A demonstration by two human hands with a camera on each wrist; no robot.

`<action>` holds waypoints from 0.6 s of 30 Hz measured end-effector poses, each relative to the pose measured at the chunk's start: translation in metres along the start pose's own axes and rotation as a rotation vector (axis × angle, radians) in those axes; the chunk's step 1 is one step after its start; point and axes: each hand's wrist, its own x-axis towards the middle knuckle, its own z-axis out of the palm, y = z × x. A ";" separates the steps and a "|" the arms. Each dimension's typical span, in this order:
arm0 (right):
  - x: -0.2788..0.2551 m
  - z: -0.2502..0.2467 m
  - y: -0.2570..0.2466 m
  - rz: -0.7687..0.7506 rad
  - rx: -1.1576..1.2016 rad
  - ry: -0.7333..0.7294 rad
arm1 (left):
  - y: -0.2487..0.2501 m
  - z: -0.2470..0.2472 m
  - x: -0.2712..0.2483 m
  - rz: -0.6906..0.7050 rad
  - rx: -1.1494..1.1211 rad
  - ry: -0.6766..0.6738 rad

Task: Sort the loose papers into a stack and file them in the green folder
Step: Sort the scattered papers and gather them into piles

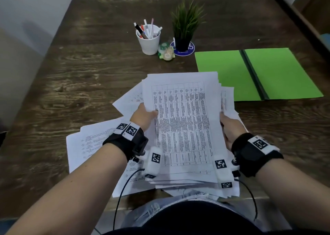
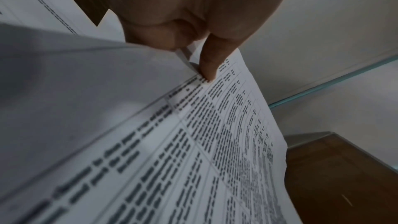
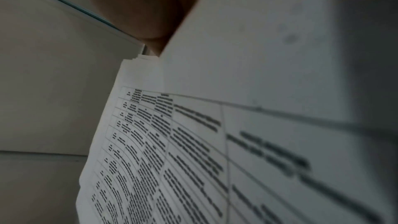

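Observation:
A thick stack of white printed papers (image 1: 184, 124), a table sheet on top, is lifted off the table between both hands. My left hand (image 1: 143, 116) grips its left edge, thumb on top; the left wrist view shows the thumb (image 2: 210, 67) pressing the printed sheet (image 2: 215, 142). My right hand (image 1: 230, 125) grips the right edge, with most of its fingers hidden behind the stack. In the right wrist view the stack (image 3: 172, 151) fills the frame under the hand (image 3: 140, 6). More loose papers (image 1: 89, 143) lie spread underneath. The green folder (image 1: 257, 74) lies open at the right.
A white cup of pens (image 1: 149, 38), a small potted plant (image 1: 185, 27) on a blue coaster, and small tape rolls (image 1: 166, 51) stand behind the papers. The dark wooden table (image 1: 71, 70) shows bare wood at left and back. The table's front edge is near my body.

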 end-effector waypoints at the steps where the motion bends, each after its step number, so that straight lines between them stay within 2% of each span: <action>1: 0.000 -0.002 0.001 0.022 -0.020 0.012 | -0.001 0.003 0.002 0.008 0.023 -0.005; 4: 0.001 -0.003 0.004 -0.063 -0.251 -0.048 | -0.001 0.010 0.006 0.024 0.068 0.001; 7: 0.016 -0.010 0.014 -0.105 -0.413 -0.033 | -0.001 0.015 0.004 0.034 0.128 -0.060; 12: 0.050 -0.041 0.029 -0.054 -0.470 -0.011 | -0.017 0.008 0.007 0.116 -0.027 -0.169; 13: 0.054 -0.047 0.030 -0.042 -0.461 -0.004 | -0.022 0.004 0.009 0.118 0.022 -0.154; 18: 0.061 -0.076 0.030 -0.006 -0.474 0.109 | -0.052 -0.019 0.032 0.069 0.552 -0.072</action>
